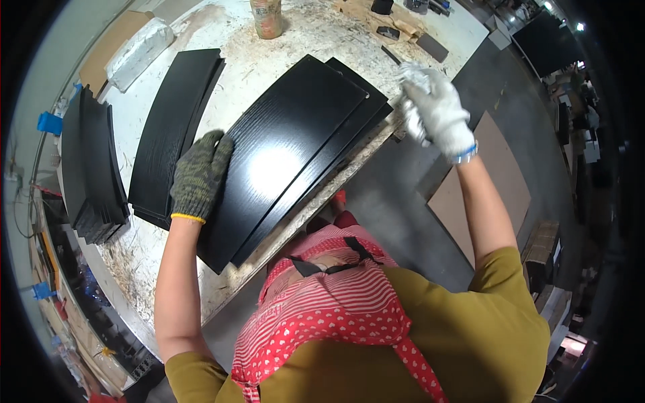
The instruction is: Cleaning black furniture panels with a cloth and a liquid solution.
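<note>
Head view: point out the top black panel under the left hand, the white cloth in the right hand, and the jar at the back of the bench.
Top black panel (289, 141), head view, glossy middle of its face.
White cloth (411, 75), head view, bunched upper end.
Jar (267, 20), head view, its side wall.

Two gloved hands show: one in a dark mottled knit glove (199, 176), one in a white glove (440, 111). Three stacks of glossy black curved wooden panels lie on the bench: one of about three under the hands (289, 144), one beside it (176, 127), one farther left (91, 164). One tan plastic jar (267, 17) stands there.
</note>
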A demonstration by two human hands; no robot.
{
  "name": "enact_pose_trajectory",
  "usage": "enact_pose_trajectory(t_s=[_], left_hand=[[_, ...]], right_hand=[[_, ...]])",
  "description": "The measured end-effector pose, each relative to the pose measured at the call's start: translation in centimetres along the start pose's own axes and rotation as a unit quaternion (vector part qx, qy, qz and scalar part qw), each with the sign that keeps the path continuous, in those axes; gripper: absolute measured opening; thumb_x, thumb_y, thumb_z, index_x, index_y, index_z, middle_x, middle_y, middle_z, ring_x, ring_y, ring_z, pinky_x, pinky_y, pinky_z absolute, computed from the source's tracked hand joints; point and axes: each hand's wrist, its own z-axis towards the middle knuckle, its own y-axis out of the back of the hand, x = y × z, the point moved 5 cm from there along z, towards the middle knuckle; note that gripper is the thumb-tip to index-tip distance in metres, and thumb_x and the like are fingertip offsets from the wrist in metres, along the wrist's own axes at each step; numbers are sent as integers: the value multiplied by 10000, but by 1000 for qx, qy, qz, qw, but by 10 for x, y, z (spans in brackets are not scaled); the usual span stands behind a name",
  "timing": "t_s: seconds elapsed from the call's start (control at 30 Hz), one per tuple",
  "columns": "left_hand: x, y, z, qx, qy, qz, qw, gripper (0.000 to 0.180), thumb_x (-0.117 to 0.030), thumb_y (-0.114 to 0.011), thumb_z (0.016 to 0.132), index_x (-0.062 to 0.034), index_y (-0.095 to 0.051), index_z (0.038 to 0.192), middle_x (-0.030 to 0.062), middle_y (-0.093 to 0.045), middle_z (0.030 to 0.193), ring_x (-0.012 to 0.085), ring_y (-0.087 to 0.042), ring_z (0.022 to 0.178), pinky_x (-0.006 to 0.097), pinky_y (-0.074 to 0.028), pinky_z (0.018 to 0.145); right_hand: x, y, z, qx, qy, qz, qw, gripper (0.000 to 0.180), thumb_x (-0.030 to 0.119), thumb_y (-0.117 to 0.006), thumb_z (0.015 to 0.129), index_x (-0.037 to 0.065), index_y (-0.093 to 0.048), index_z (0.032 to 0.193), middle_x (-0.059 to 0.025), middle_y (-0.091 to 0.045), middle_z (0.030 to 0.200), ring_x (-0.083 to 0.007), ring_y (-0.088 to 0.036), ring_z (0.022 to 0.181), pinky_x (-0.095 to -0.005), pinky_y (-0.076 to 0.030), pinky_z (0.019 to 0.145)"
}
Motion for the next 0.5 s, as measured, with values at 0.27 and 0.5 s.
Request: enact_pose_trajectory(t_s=[0.27, 0.5], left_hand=[[-52, -3, 44, 11, 48, 2, 999, 526, -498, -484, 978, -79, -592, 1277, 242, -674, 1095, 393, -643, 1037, 456, -491, 912], [-53, 2, 46, -1, 61, -20, 998, 569, -535, -505, 958, -67, -610, 1263, 229, -676, 1116, 373, -649, 1051, 441, -495, 922]], right_hand=[[85, -115, -74, 201, 421, -524, 713, 331, 139, -534, 837, -83, -616, 1069, -247, -630, 1077, -367, -634, 996, -539, -501, 923], [-67, 50, 68, 112, -67, 33, 991, 333, 194, -641, 912, -6, -618, 1177, -73, -705, 867, -132, -635, 664, -299, -520, 625]])
